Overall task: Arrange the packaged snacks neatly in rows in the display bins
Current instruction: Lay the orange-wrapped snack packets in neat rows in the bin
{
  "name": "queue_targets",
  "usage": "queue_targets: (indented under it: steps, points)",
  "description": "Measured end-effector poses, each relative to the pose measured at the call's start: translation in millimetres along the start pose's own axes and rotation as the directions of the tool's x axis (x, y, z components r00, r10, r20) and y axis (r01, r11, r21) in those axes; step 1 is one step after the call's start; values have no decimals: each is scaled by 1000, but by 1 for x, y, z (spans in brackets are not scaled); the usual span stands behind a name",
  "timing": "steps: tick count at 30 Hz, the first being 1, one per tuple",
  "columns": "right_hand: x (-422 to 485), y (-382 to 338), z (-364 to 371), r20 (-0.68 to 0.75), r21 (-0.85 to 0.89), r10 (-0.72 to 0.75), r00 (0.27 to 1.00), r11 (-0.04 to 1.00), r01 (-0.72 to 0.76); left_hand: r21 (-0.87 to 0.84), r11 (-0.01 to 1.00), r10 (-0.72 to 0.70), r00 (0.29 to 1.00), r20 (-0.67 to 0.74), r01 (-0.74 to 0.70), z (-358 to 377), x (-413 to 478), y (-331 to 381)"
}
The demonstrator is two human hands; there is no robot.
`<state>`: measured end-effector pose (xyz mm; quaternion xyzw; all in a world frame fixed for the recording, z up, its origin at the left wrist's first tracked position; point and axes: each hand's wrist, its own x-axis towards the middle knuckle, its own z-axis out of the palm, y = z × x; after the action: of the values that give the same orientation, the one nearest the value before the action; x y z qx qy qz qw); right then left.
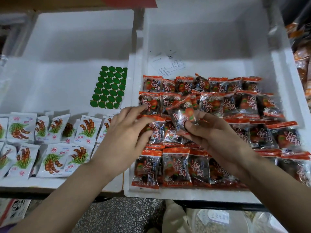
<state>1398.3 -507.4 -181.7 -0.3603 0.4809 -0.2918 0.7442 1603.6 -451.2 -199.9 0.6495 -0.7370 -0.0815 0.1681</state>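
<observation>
Snack packets (pixel 176 165) filled the near part of the right foam bin (pixel 286 91) in rough rows; white packets (pixel 50 158) lay in the left bin (pixel 80 39). We judged the step to be seating one packet into a row: keep its printed face up, its sealed edge level with its neighbours, overlap even. Our right hand (pixel 217 137) pinched a loose red packet (pixel 182 115) just above the middle rows. Our left hand (pixel 124 137), fingers spread, rested on the packets beside it.
</observation>
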Motion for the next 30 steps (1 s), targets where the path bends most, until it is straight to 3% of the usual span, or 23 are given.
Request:
queue_targets:
  steps: [2, 4, 10, 12, 14, 16, 18, 20, 24, 30]
  points:
    - [-2, 1, 3, 25, -108, -19, 1000, 994, 21, -371, 889, -242, 963, 114, 268, -10, 4, 24]
    - [-4, 0, 5, 31, -203, -33, 999, 978, 39, -604, 684, -313, 913, 263, 409, -13, 8, 42]
    - [-6, 1, -1, 12, -223, -77, 997, 972, 78, -749, 539, -392, 901, 184, 387, -3, 14, 60]
    - [-5, 0, -2, 18, -213, -93, 996, 972, 94, -742, 569, -380, 914, 145, 354, 2, 13, 62]
    - [-2, -5, -6, -20, -261, -169, 985, 952, 158, -672, 679, -302, 947, 111, 295, 5, 13, 57]
    - [5, -12, -14, -43, -427, -291, 956, 870, 246, -436, 882, -163, 983, 79, 181, 9, 13, 46]
    - [13, -14, -17, 11, -658, -366, 931, 698, 282, -134, 991, -12, 995, 99, 25, 15, 12, 33]
    - [20, -8, -14, 94, -766, -338, 936, 576, 285, 15, 999, 29, 987, 157, -31, 19, 10, 23]
    - [34, 6, 1, 173, -805, -305, 936, 504, 313, 96, 995, 5, 995, 100, -14, 21, 6, 13]
    - [43, 10, 9, 250, -836, -342, 906, 396, 380, -101, 990, -92, 989, 113, 103, 19, 1, 14]
